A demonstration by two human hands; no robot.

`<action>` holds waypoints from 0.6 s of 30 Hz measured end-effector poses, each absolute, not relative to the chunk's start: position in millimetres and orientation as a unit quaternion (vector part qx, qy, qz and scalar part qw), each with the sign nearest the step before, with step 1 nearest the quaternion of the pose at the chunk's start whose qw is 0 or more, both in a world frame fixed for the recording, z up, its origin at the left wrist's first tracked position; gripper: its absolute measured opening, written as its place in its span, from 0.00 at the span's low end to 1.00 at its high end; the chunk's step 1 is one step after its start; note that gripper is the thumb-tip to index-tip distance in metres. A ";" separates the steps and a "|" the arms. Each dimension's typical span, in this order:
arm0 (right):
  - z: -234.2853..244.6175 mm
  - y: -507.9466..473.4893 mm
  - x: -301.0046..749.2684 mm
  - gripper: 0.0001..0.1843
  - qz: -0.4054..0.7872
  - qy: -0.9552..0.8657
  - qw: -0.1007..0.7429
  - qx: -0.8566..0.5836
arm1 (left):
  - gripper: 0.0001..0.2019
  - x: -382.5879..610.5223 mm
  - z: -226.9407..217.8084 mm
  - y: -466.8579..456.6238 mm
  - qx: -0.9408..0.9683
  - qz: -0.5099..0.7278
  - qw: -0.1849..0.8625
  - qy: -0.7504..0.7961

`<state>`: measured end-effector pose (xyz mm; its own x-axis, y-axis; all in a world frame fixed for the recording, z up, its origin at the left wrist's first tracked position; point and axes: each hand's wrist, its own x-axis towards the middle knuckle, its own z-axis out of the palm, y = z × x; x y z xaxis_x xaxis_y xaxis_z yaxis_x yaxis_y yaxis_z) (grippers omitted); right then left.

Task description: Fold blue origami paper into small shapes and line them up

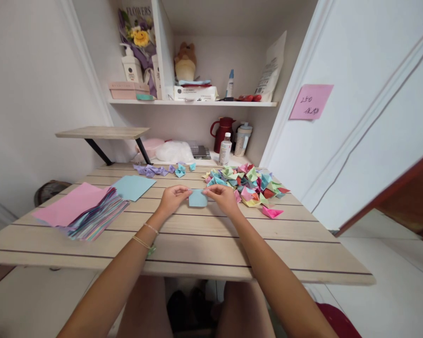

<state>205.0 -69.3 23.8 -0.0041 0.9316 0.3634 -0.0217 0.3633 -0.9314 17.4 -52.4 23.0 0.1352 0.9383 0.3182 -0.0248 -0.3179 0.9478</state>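
Note:
A small light-blue folded paper is held up by its two top corners over the middle of the table. My left hand pinches the left corner between thumb and fingers. At the right corner, my right hand pinches it the same way. Just beyond my right hand lies a heap of folded paper boats in many colours, with one pink paper boat nearest me. A loose blue sheet rests to the left of my left hand.
On the left sits a fanned stack of coloured paper topped by a pink sheet. Purple folded pieces and a blue folded piece line the back. Behind stand a bottle, a red jug and a raised wooden shelf.

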 end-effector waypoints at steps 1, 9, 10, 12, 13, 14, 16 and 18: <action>23.7 -69.1 205.2 0.15 0.404 -0.582 0.586 -0.394 | 0.16 17.5 23.4 -53.0 0.608 0.537 0.447 0.377; 26.0 -72.8 203.9 0.15 0.398 -0.593 0.579 -0.393 | 0.14 18.9 26.5 -57.3 0.635 0.519 0.431 0.377; 25.8 -73.1 203.2 0.16 0.404 -0.587 0.582 -0.392 | 0.14 19.2 26.9 -57.4 0.633 0.521 0.430 0.379; 24.2 -72.9 201.7 0.17 0.425 -0.568 0.588 -0.388 | 0.14 19.6 27.4 -57.1 0.623 0.529 0.428 0.385; 23.0 -72.3 201.0 0.18 0.437 -0.557 0.590 -0.388 | 0.15 19.9 27.5 -56.8 0.618 0.533 0.429 0.387; 21.6 -71.7 200.4 0.18 0.444 -0.549 0.591 -0.390 | 0.15 20.2 27.5 -56.5 0.611 0.537 0.431 0.389; 19.4 -70.6 199.2 0.17 0.442 -0.548 0.589 -0.396 | 0.15 20.9 27.3 -56.2 0.598 0.546 0.435 0.394; 18.8 -70.9 197.8 0.16 0.406 -0.564 0.591 -0.410 | 0.15 22.2 26.9 -56.3 0.590 0.551 0.438 0.395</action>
